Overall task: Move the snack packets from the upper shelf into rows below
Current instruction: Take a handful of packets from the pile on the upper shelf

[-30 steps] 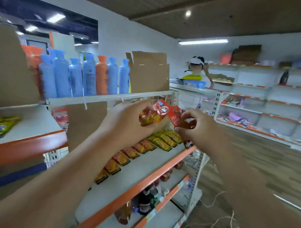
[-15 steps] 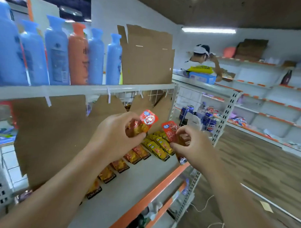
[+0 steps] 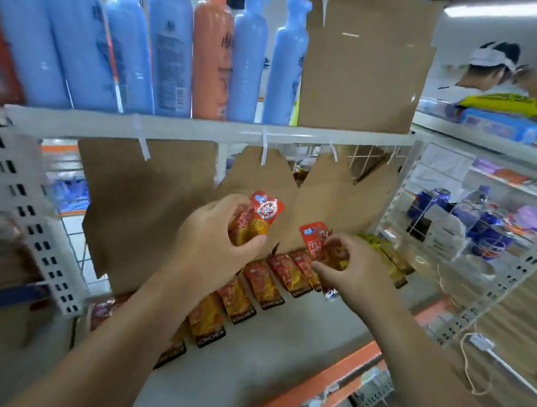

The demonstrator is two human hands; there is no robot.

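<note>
Red packets [image 3: 256, 221] clutched by left hand [image 3: 211, 241], right hand [image 3: 353, 273] pinching packet [image 3: 314, 238]

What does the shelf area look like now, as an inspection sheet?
Surface: grey shelf with orange edge, partly bare.
Job's things: row of red-orange packets along the back; yellow packets at its right end.
Clutter: torn cardboard behind the row.
Hands: left hand grips a packet bunch; right hand pinches one packet above the row.
Cables: white cord with plug outside the shelf's right side.
Surroundings: blue and orange bottles above; another person at far shelves.
</note>
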